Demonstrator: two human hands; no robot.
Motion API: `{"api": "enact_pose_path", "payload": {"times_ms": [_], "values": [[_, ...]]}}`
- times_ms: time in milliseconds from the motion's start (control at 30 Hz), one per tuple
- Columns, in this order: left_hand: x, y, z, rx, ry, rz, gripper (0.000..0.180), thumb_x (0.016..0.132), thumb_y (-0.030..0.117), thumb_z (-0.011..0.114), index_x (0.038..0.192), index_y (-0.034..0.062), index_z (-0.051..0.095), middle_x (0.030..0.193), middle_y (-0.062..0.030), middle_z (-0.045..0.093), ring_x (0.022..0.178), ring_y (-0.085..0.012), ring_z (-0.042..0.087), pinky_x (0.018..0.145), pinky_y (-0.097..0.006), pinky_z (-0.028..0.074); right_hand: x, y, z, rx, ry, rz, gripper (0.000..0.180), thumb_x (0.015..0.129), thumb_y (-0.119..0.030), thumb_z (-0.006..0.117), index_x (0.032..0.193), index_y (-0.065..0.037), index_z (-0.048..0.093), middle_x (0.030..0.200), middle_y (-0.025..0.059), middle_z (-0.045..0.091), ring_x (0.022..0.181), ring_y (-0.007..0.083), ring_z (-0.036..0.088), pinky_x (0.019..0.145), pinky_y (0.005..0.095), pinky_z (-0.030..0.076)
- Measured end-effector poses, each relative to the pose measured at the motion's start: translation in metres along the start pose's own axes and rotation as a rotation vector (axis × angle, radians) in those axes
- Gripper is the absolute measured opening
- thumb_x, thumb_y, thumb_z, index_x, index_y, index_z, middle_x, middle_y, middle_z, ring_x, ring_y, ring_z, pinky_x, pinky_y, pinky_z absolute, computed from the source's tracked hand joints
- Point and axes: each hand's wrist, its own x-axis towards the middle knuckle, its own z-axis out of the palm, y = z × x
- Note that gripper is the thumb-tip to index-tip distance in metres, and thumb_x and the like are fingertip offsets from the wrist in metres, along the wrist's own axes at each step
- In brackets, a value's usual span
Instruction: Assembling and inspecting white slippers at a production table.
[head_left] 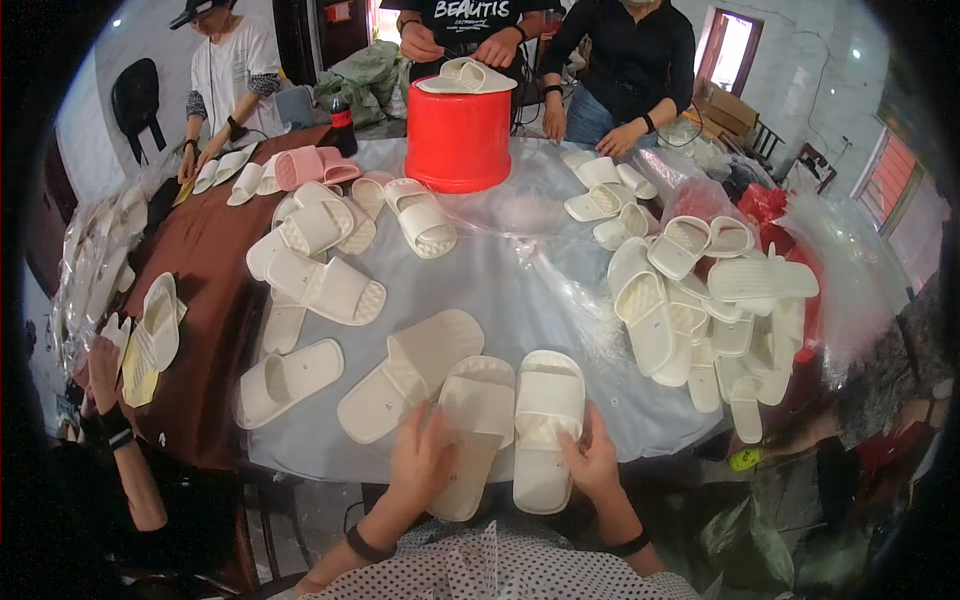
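Two cream slide slippers stand side by side in front of me at the table's near edge, toes pointing away. My left hand (424, 458) is closed on the outer side of the left slipper (466, 478), its fingers slightly blurred. Closed on the other slipper (542, 480) is my right hand (592, 456), thumb at the footbed just below the strap. The left slipper partly overlaps a larger cream slipper (372, 408) lying slanted on the table. Farther left rests a single slipper (292, 385).
Loose slippers (340, 290) lie left of centre, with a pink pair (306, 166) behind. On the right a slipper heap (650, 310) adjoins clear plastic bags (840, 270). A red bucket (458, 140) carries a slipper. Several people work around the table (480, 280).
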Motion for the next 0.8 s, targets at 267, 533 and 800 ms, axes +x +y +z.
{"api": "enact_pose_path", "payload": {"times_ms": [267,533,800], "values": [[-0.031,-0.016,0.003,-0.009,-0.075,-0.106,0.046,0.072,0.013,0.068,0.112,0.0001,0.051,0.094,-0.0185,0.056,0.083,-0.036,0.053,0.07,-0.046,0.041,0.017,-0.01,0.004,-0.263,-0.103,0.129,0.059,0.082,-0.018,0.065,0.128,0.008,0.04,0.112,0.0269,0.054,0.1,0.0379,0.057,0.083,0.0402,0.047],[0.004,-0.001,-0.028,0.02,-0.113,0.021,0.02,0.074,0.012,0.066,0.093,0.005,0.061,0.087,-0.0092,0.06,0.081,-0.0291,0.057,0.076,-0.042,0.042,0.013,-0.05,-0.009,-0.393,-0.164,-0.264,0.041,0.08,-0.015,0.065,0.117,-0.003,0.052,0.113,0.0178,0.055,0.097,0.038,0.057,0.084,0.0403,0.047],[0.011,0.014,0.014,-0.029,-0.374,0.314,0.041,0.075,0.012,0.065,0.113,0.0059,0.051,0.115,-0.0118,0.054,0.107,-0.0297,0.05,0.091,-0.041,0.041,0.001,-0.049,0.036,-0.538,-0.419,-0.32,0.017,0.081,-0.014,0.061,0.095,-0.006,0.059,0.085,0.0146,0.058,0.08,0.0338,0.058,0.069,0.0414,0.047]]}}
